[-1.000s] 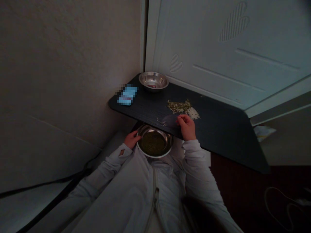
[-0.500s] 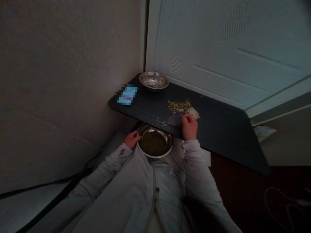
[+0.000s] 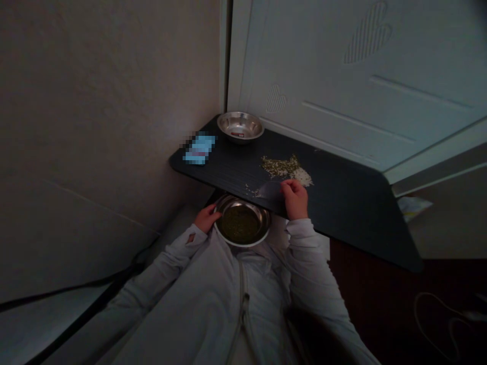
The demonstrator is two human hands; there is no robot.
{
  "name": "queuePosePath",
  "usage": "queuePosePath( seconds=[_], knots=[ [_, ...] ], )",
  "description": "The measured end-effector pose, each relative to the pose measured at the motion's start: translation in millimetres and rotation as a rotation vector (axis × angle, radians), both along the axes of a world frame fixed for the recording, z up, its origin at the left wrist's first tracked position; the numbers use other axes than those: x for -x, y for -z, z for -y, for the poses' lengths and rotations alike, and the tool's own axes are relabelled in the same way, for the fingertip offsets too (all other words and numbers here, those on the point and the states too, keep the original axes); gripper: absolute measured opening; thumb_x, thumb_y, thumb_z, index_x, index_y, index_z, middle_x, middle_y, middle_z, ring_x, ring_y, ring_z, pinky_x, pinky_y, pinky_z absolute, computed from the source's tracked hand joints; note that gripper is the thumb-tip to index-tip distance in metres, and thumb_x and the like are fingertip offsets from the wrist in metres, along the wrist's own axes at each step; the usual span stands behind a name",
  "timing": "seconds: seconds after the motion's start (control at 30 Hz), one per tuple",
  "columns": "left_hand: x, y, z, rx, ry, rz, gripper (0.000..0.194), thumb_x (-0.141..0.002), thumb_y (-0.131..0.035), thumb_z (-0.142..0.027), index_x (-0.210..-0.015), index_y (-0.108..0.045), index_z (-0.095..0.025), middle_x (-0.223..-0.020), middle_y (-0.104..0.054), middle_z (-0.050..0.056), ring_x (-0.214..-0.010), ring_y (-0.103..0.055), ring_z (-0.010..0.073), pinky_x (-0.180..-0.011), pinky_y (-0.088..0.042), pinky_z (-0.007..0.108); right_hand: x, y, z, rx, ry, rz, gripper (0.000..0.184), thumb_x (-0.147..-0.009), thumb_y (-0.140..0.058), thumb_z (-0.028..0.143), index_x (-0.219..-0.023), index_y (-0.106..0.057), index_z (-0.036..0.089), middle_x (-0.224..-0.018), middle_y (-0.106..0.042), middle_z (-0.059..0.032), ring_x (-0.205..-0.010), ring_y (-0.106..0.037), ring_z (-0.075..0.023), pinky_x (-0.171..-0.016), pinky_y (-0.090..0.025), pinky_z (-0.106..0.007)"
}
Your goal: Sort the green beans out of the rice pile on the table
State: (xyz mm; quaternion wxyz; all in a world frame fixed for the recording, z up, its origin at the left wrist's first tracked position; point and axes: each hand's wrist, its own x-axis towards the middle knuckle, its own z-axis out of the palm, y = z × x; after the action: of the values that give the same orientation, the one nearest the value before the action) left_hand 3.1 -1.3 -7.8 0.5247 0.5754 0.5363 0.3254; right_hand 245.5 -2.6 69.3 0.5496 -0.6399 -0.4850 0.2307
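Note:
My left hand [image 3: 206, 219] grips the left rim of a metal bowl [image 3: 244, 245] held against my lap, just under the table's near edge. Green grains, perhaps mung beans, lie in that bowl. Over the dark table, my right hand [image 3: 296, 198] pinches a thin translucent plastic sheet [image 3: 271, 189], its far end toward a few scattered white grains [image 3: 251, 190]. Behind that hand are a pile of mixed green and white grains [image 3: 279, 166] and, adjoining it, a heap of white grains [image 3: 302, 177] that look like rice.
A second metal bowl [image 3: 241, 126] with a red label stands at the table's back left corner. Beside it lies a blurred light-blue object [image 3: 200, 150]. The dark table [image 3: 353, 208] meets a white door panel [image 3: 323, 76]. A white cable [image 3: 422, 319] lies on the floor at right.
My right hand and the plastic sheet shifted a little right, then slightly back left toward the scattered white grains. My left hand and the lap bowl stayed where they were.

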Motion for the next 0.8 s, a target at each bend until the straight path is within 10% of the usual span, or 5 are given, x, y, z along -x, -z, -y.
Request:
queuePosePath(
  seconds=[0.37, 0.8],
  knots=[
    [-0.2, -2.2, -0.6, -0.027, 0.017, -0.054, 0.037, -0.057, -0.047, -0.028, -0.088, -0.057, -0.012, -0.076, -0.06, -0.001, -0.073, -0.052, 0.0154, -0.069, -0.04, 0.026, -2.7, 2.5, -2.1, -0.028, 0.174, 0.092, 0.015, -0.063, -0.043, 0.029, -0.062, -0.05, 0.016, -0.054, -0.047, 0.0038, -0.052, -0.041, -0.008, -0.053, -0.033, -0.021],
    [-0.6, -3.3, 0.4, -0.013, -0.001, -0.01, 0.039, -0.057, -0.048, -0.029, -0.091, -0.057, -0.013, -0.08, -0.061, 0.0, -0.077, -0.053, 0.017, -0.072, -0.04, 0.028, -0.8, 0.6, -0.4, -0.003, 0.051, 0.049, 0.014, -0.063, -0.045, 0.029, -0.064, -0.05, 0.016, -0.054, -0.046, 0.0044, -0.051, -0.041, -0.0077, -0.052, -0.033, -0.02]
  ],
)
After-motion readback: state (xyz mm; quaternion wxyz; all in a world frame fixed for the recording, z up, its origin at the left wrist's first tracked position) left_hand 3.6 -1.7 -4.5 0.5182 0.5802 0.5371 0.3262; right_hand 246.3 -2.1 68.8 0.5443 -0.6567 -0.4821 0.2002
